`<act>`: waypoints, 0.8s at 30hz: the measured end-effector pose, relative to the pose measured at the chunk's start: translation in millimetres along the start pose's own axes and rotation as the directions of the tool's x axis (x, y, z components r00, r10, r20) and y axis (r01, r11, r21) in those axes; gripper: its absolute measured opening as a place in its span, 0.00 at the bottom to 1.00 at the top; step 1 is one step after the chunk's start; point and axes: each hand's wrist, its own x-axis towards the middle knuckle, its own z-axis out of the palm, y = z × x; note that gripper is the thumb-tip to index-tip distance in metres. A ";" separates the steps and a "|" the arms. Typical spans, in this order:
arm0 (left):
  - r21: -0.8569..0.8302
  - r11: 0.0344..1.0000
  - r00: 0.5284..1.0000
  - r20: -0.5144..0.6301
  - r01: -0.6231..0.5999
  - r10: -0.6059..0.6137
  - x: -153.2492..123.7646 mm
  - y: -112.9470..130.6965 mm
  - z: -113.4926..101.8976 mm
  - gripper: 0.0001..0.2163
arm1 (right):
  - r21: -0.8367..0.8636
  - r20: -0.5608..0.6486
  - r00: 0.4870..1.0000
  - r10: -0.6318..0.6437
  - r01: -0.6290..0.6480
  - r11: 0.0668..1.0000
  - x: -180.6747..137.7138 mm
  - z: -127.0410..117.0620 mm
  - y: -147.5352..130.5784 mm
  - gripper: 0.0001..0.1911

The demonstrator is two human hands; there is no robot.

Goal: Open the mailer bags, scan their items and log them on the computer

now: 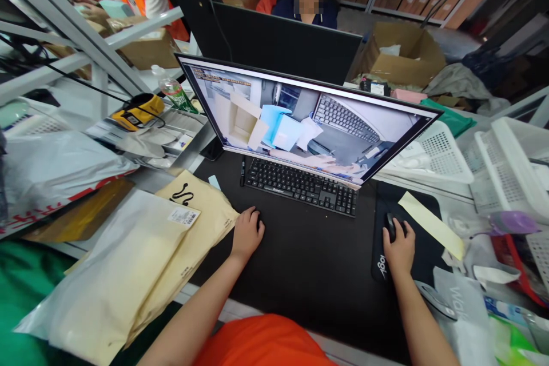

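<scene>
My left hand [247,233] rests on the black desk mat [309,263] with its fingers curled into a loose fist and nothing in them, just beside a stack of padded mailers [189,229]. My right hand [400,247] is wrapped over a black mouse [389,223] on a black mouse pad [422,251]. A black keyboard [300,184] lies ahead of both hands, under a wide monitor [300,117] showing a camera picture of boxes and a keyboard.
A white poly bag [115,274] lies on the mailers at left. A yellow scanner [137,111] and a bottle [174,91] sit at back left. White plastic baskets [510,166] stand at right. Two people sit behind a second monitor [274,40]; cardboard boxes [398,51] beyond.
</scene>
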 end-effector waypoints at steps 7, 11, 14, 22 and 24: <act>-0.003 1.000 1.000 -0.006 0.002 -0.002 -1.4 0.0 0.7 0.10 | -0.021 -0.014 1.000 -0.021 0.021 1.000 -0.9 -0.3 0.3 0.35; 0.000 1.000 1.000 -0.013 0.008 -0.008 -1.7 1.3 -1.3 0.10 | -0.013 -0.030 0.999 -0.032 0.032 0.999 -1.1 1.4 2.6 0.36; -0.004 1.000 1.000 -0.018 0.012 -0.012 -2.0 2.0 -2.4 0.10 | -0.017 -0.026 0.999 -0.024 0.023 1.000 -1.4 2.5 4.6 0.37; -0.004 1.000 1.000 -0.017 0.020 -0.020 -3.4 1.3 -1.0 0.10 | -0.028 -0.026 0.999 -0.026 0.025 0.999 -1.7 2.5 5.0 0.38; -0.008 1.000 1.000 -0.017 0.022 -0.022 -3.5 1.5 -1.2 0.10 | -0.029 -0.024 0.999 -0.026 0.025 0.999 -1.7 2.9 5.4 0.38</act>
